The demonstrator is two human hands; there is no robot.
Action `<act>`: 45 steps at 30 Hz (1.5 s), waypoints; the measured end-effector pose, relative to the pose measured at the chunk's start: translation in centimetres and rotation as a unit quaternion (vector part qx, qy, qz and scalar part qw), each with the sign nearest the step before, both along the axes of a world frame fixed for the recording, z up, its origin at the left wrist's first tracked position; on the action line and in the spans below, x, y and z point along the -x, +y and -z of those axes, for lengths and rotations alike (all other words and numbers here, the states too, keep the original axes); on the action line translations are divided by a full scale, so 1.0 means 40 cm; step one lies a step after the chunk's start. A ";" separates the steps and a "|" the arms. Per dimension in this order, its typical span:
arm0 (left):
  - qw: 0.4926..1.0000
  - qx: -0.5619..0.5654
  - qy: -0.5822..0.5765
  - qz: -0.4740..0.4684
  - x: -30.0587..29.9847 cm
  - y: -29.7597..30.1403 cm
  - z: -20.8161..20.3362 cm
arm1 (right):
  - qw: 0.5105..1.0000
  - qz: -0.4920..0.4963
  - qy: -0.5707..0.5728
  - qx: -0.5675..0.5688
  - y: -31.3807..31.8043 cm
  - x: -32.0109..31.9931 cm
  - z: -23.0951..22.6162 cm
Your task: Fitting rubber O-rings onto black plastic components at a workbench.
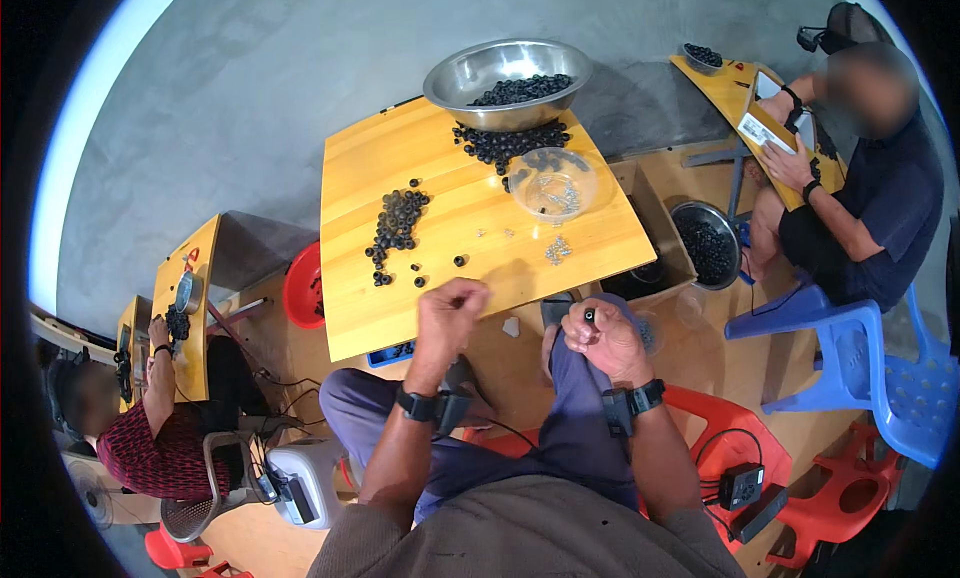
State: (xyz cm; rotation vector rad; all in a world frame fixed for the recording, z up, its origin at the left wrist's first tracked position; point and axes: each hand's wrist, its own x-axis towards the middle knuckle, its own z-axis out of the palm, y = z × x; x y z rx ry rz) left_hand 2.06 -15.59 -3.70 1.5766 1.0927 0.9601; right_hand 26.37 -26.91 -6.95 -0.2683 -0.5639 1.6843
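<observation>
Just off the table's (365,163) near edge, a seated person's right hand (607,340) grasps a small black cap (590,316), seemingly angled for viewing, loose caps (398,221) spread within reach, while I cannot tell whether the curled left hand's (453,316) grip holds anything.

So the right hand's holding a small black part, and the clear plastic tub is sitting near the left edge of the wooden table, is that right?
Not quite: the head view shows the clear plastic tub near the right edge of the wooden table. The right hand is indeed holding a small black part.
</observation>
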 end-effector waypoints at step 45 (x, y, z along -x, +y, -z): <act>0.989 -0.051 -0.072 0.120 0.128 -0.275 -0.160 | 0.996 -0.001 0.003 0.086 -0.144 0.302 -0.085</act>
